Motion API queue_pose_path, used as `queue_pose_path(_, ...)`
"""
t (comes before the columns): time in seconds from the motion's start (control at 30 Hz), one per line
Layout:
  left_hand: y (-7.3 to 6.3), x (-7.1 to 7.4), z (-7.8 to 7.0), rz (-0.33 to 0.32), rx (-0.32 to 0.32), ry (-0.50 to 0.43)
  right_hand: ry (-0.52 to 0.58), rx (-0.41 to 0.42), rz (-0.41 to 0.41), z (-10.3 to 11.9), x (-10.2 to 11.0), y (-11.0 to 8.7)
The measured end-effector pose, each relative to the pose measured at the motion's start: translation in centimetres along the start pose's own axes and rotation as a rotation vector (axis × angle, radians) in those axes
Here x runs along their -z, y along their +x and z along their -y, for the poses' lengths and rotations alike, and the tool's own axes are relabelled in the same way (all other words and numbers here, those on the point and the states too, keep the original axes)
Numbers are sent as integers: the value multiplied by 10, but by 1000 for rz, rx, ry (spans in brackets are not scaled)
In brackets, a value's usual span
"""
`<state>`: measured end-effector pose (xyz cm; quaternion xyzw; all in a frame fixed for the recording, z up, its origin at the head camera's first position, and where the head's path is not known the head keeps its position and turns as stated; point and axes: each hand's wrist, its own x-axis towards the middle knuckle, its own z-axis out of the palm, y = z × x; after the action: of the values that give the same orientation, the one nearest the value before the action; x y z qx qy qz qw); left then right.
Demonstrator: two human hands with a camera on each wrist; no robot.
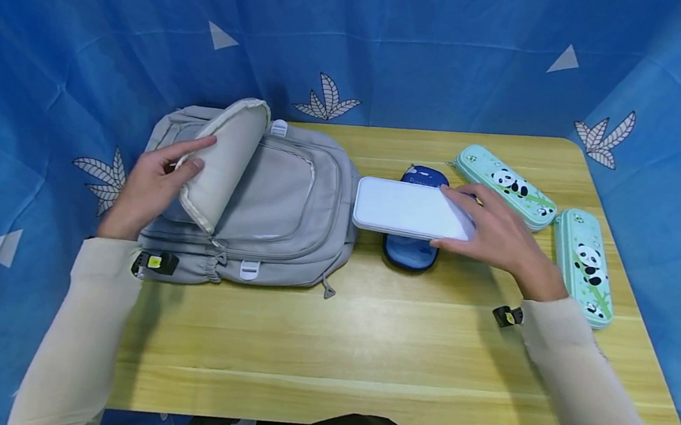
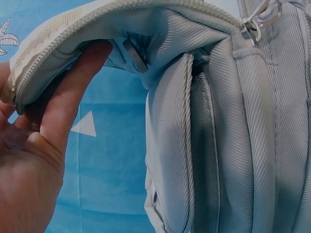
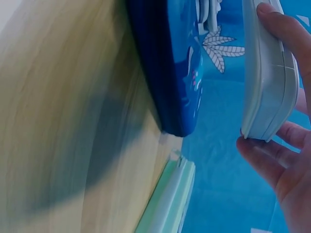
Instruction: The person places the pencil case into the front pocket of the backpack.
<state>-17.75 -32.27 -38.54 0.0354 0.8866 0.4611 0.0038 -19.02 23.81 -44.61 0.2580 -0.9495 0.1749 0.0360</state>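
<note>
Your left hand [image 1: 156,183] pinches the raised flap [image 1: 227,166] of the grey backpack [image 1: 276,195]; the fingers of your right hand [image 1: 496,234] clamp the white case [image 1: 407,207] above the blue case [image 1: 411,253] on the table [image 1: 311,363].

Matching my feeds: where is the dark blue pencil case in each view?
Head: dark blue pencil case right of centre, partly hidden by the white case.
Left wrist: not in it.
Right wrist: the dark blue pencil case at upper centre.
Landmark in all three: blue backdrop cloth.
</note>
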Motion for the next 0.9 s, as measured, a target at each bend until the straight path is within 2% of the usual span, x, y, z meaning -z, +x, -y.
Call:
queue_pose_path(0.2, 1, -1, 1, -7, -15, 1, 39, -46, 24, 8, -2, 7)
queue_pose_path(0.43, 1, -2, 1, -13, -22, 3, 9, 9, -21, 11, -9, 13)
queue_pose_path(0.9, 1, -3, 1, -3, -7, 8, 40, -6, -11, 22, -16, 26)
